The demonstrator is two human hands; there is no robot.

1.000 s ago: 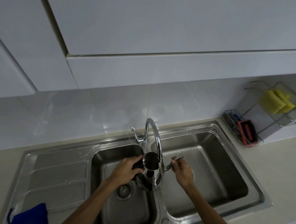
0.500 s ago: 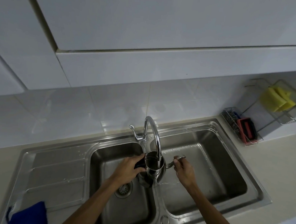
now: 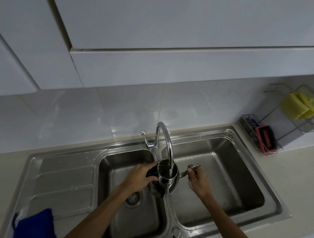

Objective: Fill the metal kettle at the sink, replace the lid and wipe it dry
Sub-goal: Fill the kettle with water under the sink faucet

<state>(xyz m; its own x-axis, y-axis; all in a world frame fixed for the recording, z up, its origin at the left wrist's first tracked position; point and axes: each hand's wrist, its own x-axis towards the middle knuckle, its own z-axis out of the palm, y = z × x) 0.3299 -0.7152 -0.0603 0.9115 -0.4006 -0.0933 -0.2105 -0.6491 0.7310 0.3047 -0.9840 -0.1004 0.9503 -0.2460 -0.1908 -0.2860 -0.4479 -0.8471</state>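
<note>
Left hand (image 3: pixel 140 176) was wrapped around the black handle (image 3: pixel 152 172) of the metal kettle (image 3: pixel 167 179), fingers closed on the grip, holding the kettle upright over the divider between the two basins of the stainless steel sink (image 3: pixel 249 178). Right hand (image 3: pixel 198 181) was at the tip of the kettle's spout (image 3: pixel 185 173), which pointed toward the right basin; its fingers were pinched around a small metal part (image 3: pixel 195 166) at the spout's end, and whether that part belonged to the spout could not be told. The kettle's mouth was uncovered and sat directly under the outlet of the curved chrome faucet (image 3: pixel 167 141), whose end reached into the opening. A water stream could not be made out. The faucet lever (image 3: pixel 146 139) stood at the back edge of the sink, left of the faucet base. The drain strainer (image 3: pixel 133 199) was visible in the left basin beneath the left forearm. A blue cloth (image 3: pixel 34 225) lay at the front left corner of the sink's drainboard. At the back right corner of the counter, a wire rack (image 3: pixel 297 126) held yellow sponges (image 3: pixel 298 106), and a red and black scrubber (image 3: pixel 265 139) stood in a wire holder beside it.
</note>
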